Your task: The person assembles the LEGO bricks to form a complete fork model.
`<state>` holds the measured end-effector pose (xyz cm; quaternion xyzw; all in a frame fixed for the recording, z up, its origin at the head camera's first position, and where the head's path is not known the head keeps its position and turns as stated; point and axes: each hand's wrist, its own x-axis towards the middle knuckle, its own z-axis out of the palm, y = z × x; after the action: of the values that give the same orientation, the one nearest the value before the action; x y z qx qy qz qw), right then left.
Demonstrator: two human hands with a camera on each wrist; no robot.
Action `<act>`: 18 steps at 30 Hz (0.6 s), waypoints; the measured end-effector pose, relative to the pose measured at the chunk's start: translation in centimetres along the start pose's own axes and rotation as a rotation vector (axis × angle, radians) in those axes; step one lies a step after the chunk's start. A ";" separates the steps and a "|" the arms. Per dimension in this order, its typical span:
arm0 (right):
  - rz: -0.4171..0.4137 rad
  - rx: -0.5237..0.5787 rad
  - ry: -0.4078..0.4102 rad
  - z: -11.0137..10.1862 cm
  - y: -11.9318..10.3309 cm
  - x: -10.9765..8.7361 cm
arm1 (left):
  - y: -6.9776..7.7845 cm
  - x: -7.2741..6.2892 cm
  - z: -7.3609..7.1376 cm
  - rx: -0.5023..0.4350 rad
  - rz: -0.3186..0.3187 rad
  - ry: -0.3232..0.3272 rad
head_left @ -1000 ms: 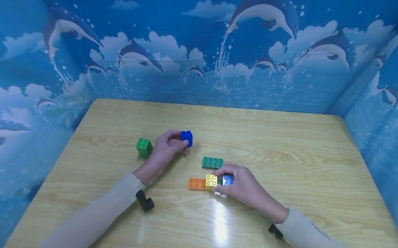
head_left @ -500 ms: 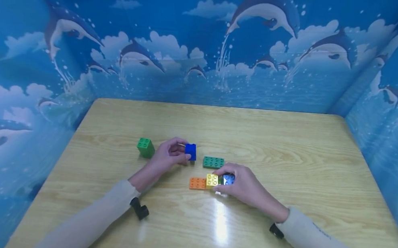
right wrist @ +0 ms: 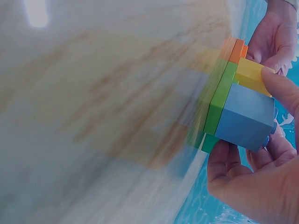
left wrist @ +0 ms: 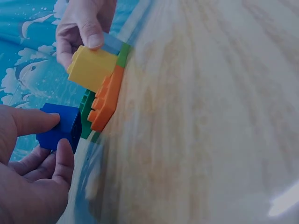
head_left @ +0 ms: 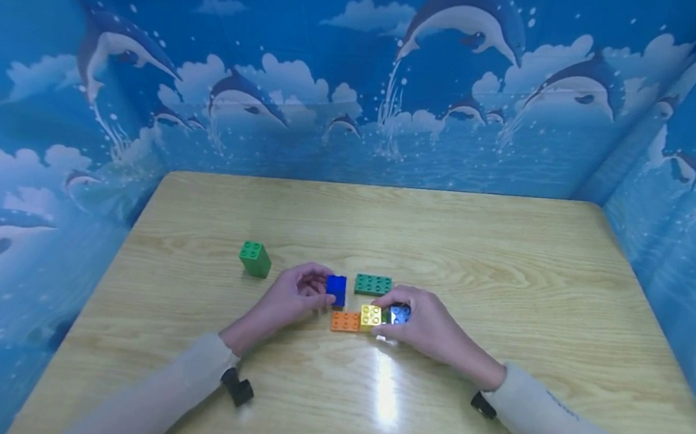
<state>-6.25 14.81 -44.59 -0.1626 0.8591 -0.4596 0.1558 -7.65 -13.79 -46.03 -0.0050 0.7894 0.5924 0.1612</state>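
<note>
In the head view my left hand pinches a dark blue building brick between thumb and fingers, just behind the orange brick. A yellow brick bridges that flat orange brick and a flat light green one. Beside the yellow one, a lighter blue brick also stands on the light green one. My right hand grips this joined row, its thumb on the yellow brick and its fingers round the far side. The left wrist view shows the dark blue brick close to the orange one.
A flat dark green brick lies just behind the joined row. Off to the left stands a tall green brick. The wooden table ends at a dolphin-printed backdrop behind and at both sides.
My left hand has brought the dark blue brick nearer to me and slightly right, from behind the dark green brick's line to beside it. The right hand keeps its place on the joined row.
</note>
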 end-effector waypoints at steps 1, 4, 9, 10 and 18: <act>0.000 0.002 0.000 0.0 0.0 0.0 | -0.1 -0.1 0.1 -0.004 0.008 -0.011; 0.005 0.005 0.000 0.0 0.1 0.0 | -0.2 -0.6 0.3 -0.012 0.035 -0.043; 0.005 0.000 0.001 0.0 0.0 0.0 | -0.3 -1.1 0.5 0.015 0.074 -0.083; 0.005 -0.002 0.001 0.0 0.0 0.0 | -0.4 -1.2 0.5 0.024 0.084 -0.087; 0.006 -0.007 0.003 0.0 -0.1 0.0 | -0.5 -1.6 0.7 0.061 0.139 -0.107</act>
<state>-6.25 14.77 -44.52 -0.1597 0.8613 -0.4566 0.1553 -5.87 -13.55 -46.30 0.0865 0.7957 0.5772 0.1616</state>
